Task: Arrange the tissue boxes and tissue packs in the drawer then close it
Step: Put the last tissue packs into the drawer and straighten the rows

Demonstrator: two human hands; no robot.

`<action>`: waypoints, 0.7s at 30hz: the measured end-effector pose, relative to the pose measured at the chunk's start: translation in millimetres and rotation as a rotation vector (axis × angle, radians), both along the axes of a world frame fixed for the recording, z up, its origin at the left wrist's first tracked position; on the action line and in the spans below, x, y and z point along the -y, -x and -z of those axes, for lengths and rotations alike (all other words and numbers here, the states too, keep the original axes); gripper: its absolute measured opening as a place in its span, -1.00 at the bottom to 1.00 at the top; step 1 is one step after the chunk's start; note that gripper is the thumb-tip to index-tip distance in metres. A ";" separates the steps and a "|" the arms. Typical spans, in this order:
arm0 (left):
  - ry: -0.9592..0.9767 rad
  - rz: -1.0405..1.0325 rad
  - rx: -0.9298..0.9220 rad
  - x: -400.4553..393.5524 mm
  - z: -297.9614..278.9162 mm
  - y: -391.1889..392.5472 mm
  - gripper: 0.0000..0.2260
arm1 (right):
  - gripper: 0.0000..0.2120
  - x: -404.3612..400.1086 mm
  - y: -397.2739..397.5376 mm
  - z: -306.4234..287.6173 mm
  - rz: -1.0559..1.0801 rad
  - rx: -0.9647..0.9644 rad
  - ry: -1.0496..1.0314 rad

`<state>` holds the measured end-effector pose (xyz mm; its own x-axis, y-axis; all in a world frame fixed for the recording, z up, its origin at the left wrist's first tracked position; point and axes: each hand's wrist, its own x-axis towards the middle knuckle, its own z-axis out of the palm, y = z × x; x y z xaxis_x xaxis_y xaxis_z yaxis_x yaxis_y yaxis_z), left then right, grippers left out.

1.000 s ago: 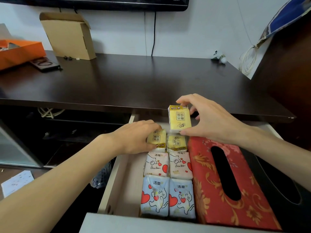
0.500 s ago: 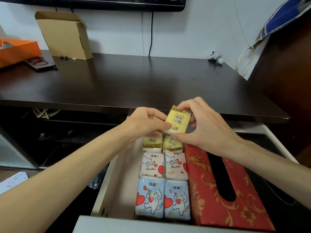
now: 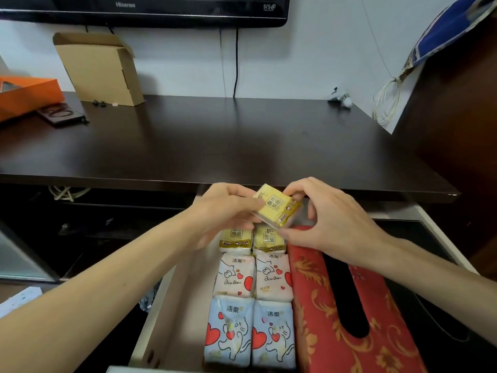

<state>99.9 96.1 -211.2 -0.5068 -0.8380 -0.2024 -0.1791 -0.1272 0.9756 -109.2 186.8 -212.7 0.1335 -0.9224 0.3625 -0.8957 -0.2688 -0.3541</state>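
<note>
Both hands hold one yellow tissue pack (image 3: 277, 205) above the back of the open white drawer (image 3: 172, 305). My left hand (image 3: 228, 208) grips its left end and my right hand (image 3: 330, 222) pinches its right end; the pack is tilted. Below it, two yellow packs (image 3: 252, 238) lie in the drawer, then two pink packs (image 3: 254, 275), then two blue cat-print packs (image 3: 250, 335), in two columns. A red patterned tissue box (image 3: 349, 319) lies to their right, and a black tissue box (image 3: 443, 319) sits further right, partly hidden by my right forearm.
The dark desk top (image 3: 215, 141) overhangs the drawer's back. On it stand a cardboard box (image 3: 99, 68), an orange box (image 3: 24, 95) and a dark flat item (image 3: 61, 114) at the far left. A TV (image 3: 145, 9) hangs above. A dark cabinet (image 3: 462, 117) rises at right.
My left hand left the yellow pack in the drawer and joined my right hand on the raised pack. The pack has turned from upright to tilted sideways.
</note>
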 end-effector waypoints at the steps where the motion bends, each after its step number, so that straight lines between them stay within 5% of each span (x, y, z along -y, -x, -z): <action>1: -0.006 -0.001 0.005 -0.2 2.1 -2.1 -0.77 | -0.43 -1.6 0.2 1.3 -0.018 0.025 -0.031; 10: 0.060 0.113 0.103 5.3 5.7 0.4 -0.80 | -0.61 11.6 -1.2 -6.0 -0.139 0.055 -0.297; 15: 0.644 0.080 0.566 11.6 15.5 -10.5 -0.80 | -0.63 19.8 -4.3 -1.2 -0.020 0.013 -0.289; 21: 0.772 0.350 0.819 15.1 30.5 -28.7 -0.59 | -0.66 28.6 -16.6 6.7 0.023 -0.043 -0.352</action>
<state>128.6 81.0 -241.7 -0.6877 -0.7221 -0.0742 -0.6959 0.6267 0.3508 -92.6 158.3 -219.5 0.1197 -0.9927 0.0161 -0.9162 -0.1167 -0.3835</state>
